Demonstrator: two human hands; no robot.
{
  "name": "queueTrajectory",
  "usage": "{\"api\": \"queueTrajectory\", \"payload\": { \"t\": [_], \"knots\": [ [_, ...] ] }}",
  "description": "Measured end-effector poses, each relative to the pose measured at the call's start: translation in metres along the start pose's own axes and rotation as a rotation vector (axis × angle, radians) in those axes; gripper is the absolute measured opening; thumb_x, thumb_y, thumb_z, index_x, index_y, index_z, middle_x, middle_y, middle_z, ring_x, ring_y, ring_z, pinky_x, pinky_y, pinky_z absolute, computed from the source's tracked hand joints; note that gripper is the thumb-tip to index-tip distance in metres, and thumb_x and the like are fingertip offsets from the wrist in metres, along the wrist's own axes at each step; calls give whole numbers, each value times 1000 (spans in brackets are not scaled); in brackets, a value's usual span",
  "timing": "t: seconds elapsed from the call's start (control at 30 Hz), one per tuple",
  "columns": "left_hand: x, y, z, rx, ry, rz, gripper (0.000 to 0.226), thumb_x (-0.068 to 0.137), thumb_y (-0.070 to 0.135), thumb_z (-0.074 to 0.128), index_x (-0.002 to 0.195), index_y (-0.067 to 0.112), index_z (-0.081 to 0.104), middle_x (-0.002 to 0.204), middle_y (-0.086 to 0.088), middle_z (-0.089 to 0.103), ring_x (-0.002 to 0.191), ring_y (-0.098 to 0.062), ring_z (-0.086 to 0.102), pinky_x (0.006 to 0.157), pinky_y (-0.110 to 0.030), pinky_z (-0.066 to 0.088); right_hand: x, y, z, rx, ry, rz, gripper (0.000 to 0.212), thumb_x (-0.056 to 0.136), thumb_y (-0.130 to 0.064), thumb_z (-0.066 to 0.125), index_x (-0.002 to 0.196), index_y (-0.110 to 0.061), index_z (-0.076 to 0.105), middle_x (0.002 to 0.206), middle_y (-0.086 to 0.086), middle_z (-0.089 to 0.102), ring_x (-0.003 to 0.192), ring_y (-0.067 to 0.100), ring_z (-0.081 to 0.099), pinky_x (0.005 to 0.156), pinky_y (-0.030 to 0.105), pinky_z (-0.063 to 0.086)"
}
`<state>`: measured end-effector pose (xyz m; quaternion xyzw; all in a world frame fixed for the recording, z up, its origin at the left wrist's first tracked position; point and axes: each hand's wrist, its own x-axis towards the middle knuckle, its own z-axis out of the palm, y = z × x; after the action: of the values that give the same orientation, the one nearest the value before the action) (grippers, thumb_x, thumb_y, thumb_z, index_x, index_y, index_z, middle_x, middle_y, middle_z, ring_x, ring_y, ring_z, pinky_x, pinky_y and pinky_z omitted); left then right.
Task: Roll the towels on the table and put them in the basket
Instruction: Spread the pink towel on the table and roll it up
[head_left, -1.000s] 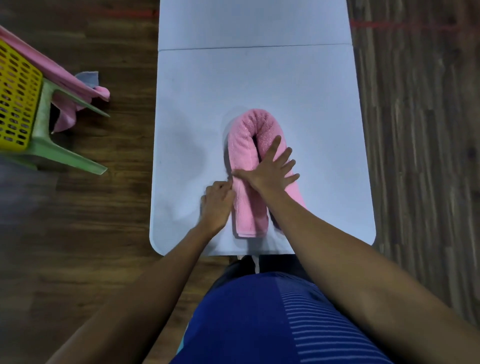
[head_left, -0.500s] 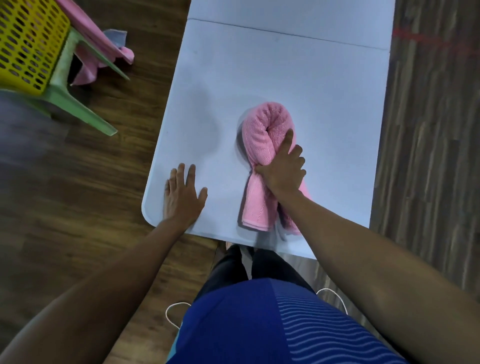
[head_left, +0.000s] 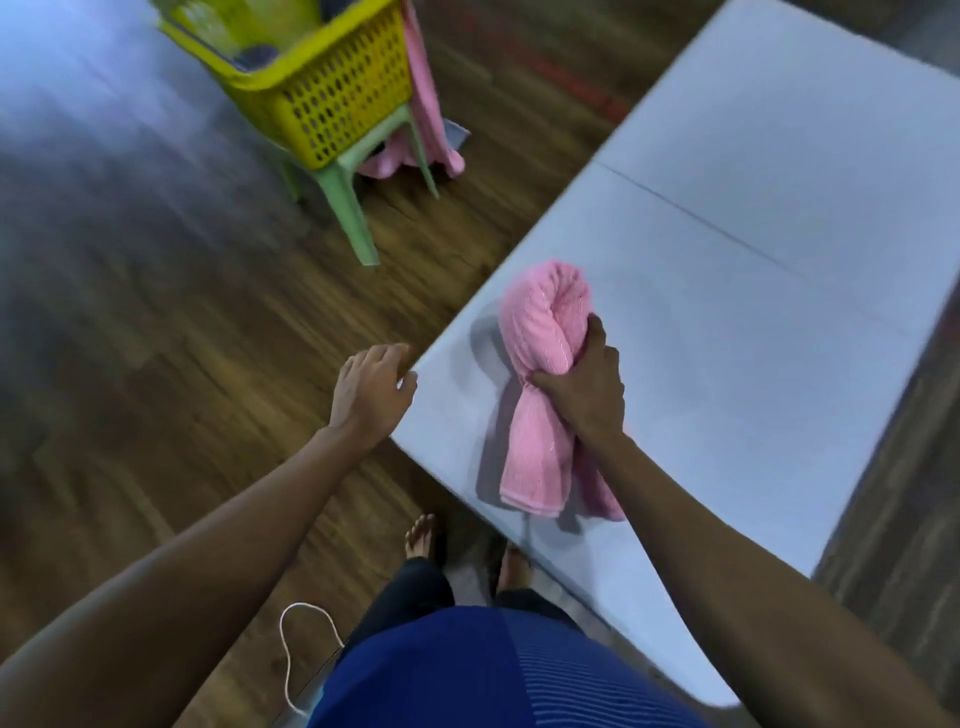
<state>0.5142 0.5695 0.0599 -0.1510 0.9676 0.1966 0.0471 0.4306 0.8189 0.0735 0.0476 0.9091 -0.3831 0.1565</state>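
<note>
A pink rolled towel (head_left: 540, 332), bent double, is lifted a little off the white table (head_left: 727, 260); its two loose ends hang down near the table's front edge. My right hand (head_left: 584, 387) grips the towel around its middle. My left hand (head_left: 371, 389) hovers at the table's left edge with loosely curled fingers and holds nothing. The yellow basket (head_left: 322, 88) stands on a green stool at the upper left, away from the table.
The green stool (head_left: 345, 200) stands on the wooden floor with a pink cloth (head_left: 428, 119) draped beside the basket. My bare feet (head_left: 423, 535) are under the table's front edge. A white cord (head_left: 291, 660) loops on the floor near my legs.
My right hand has closed around the towel and raised it off the table. My left hand has left the tabletop and moved off its edge. The view has swung left toward the basket.
</note>
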Motion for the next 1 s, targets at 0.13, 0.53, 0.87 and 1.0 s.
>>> {"api": "queueTrajectory", "payload": {
  "t": [0.13, 0.53, 0.87, 1.0],
  "knots": [
    [3, -62, -45, -27, 129, -104, 38, 94, 28, 57, 129, 13, 58, 126, -9, 62, 118, -30, 55, 101, -45, 42, 14, -71, 47, 55, -138, -165, 101, 65, -62, 72, 147, -35, 19, 145, -4, 40, 125, 21, 49, 101, 35, 45],
    [125, -271, -192, -53, 164, -172, 39, 93, 26, 54, 131, 16, 57, 120, -6, 65, 113, -26, 58, 98, -41, 44, 78, -298, 205, 79, -104, -276, 108, 56, -59, 77, 147, -35, 22, 137, 2, 49, 115, 24, 55, 94, 47, 51],
    [296, -355, -274, -66, 163, -68, 37, 90, 27, 54, 126, 22, 60, 117, -3, 66, 111, -25, 58, 97, -38, 44, 167, -441, 279, 132, -4, -223, 111, 53, -47, 80, 148, -37, 24, 136, 7, 50, 121, 29, 51, 97, 40, 43],
    [386, -377, -298, -58, 152, -37, 34, 90, 26, 54, 123, 24, 63, 117, -2, 65, 112, -26, 58, 96, -37, 43, 232, -495, 301, 137, 12, -226, 111, 53, -47, 81, 148, -35, 25, 139, 7, 49, 122, 30, 51, 95, 40, 43]
  ]
}}
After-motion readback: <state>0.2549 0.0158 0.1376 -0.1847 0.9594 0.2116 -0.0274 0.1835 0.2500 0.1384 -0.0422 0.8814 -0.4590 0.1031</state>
